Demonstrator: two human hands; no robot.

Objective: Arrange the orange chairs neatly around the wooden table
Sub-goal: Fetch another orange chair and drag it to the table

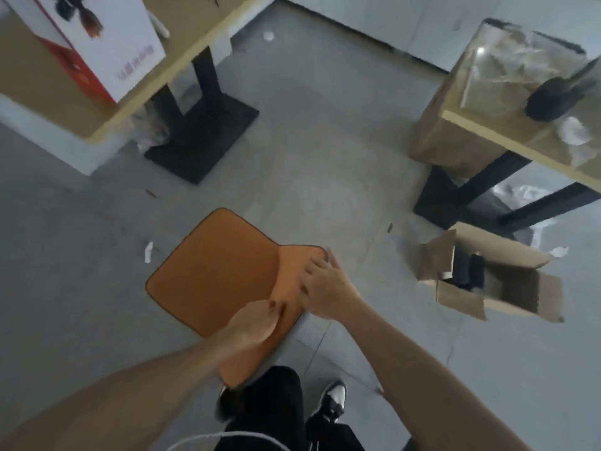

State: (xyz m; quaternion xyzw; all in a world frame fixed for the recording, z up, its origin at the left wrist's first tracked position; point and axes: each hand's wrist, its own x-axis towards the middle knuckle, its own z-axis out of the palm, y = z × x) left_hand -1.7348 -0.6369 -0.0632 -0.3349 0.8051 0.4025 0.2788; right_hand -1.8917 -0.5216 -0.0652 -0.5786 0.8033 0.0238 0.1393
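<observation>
An orange chair [214, 271] stands on the grey floor right in front of me, seen from above, its seat pointing up-left toward a wooden table [201, 30] with a black pedestal base. My left hand [255, 323] grips the near end of the chair's backrest. My right hand [325, 284] rests on the backrest's far end, fingers spread over its top. The chair's legs are hidden under the seat. A second wooden table [487, 131] stands at the right.
A white and red box [97, 43] sits on the left table. An open cardboard box [487, 278] lies on the floor at the right, below the second table. Paper scraps litter the floor. My legs and shoes [331, 398] are at the bottom.
</observation>
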